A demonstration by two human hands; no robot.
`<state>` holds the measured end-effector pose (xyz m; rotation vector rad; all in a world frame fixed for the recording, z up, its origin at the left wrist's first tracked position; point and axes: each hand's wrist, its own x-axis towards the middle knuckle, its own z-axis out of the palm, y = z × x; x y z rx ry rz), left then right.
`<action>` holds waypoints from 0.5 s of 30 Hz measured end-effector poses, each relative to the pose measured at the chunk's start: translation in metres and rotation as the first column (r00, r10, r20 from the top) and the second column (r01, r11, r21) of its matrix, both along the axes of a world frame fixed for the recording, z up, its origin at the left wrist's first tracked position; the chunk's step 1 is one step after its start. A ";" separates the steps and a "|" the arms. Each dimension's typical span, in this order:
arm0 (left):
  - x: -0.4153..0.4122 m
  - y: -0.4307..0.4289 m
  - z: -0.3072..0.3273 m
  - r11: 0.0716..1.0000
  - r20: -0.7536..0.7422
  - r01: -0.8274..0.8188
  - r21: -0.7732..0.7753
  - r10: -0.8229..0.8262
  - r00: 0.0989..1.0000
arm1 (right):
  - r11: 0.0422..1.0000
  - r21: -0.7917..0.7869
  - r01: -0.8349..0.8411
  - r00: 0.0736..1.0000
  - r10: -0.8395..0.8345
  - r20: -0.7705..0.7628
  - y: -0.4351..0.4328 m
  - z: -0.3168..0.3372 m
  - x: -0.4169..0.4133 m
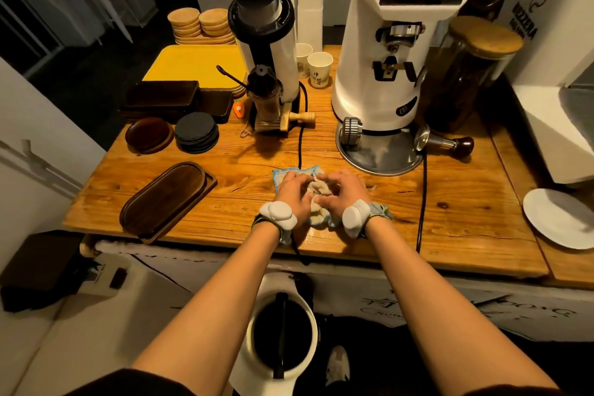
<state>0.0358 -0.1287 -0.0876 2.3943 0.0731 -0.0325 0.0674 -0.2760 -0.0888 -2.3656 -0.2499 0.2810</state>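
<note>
worn wooden countertop (225, 202), centre of frame: crumpled pale cloth with blue edging (318, 187), bunched between left hand (291, 191) and right hand (340, 192), fingers of both curled, gripping it.

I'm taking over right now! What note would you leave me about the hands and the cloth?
Left hand: grips the pale, blue-edged cloth.
Right hand: grips the same cloth from the other side.
Where: the cloth is bunched between both hands on the brown wooden table, in front of the big white coffee grinder.
Done: the middle is gathered into a lump.
Left: probably finish folding or wiping; one blue corner lies flat beyond the left hand.
</note>
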 end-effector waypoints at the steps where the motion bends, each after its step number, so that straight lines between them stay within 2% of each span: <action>1: -0.001 0.000 0.000 1.000 -0.003 -0.004 -0.009 0.004 1.000 | 1.000 -0.002 -0.004 1.000 0.004 -0.003 0.000 0.000 -0.001; 8: -0.033 0.004 -0.006 0.997 -0.112 0.061 -0.051 -0.066 0.992 | 0.994 0.008 -0.112 0.985 0.112 -0.132 -0.012 -0.002 -0.016; 15: -0.029 -0.004 -0.016 0.998 -0.047 -0.065 -0.016 0.064 0.997 | 0.998 0.044 -0.033 0.992 0.038 -0.118 -0.008 -0.005 -0.013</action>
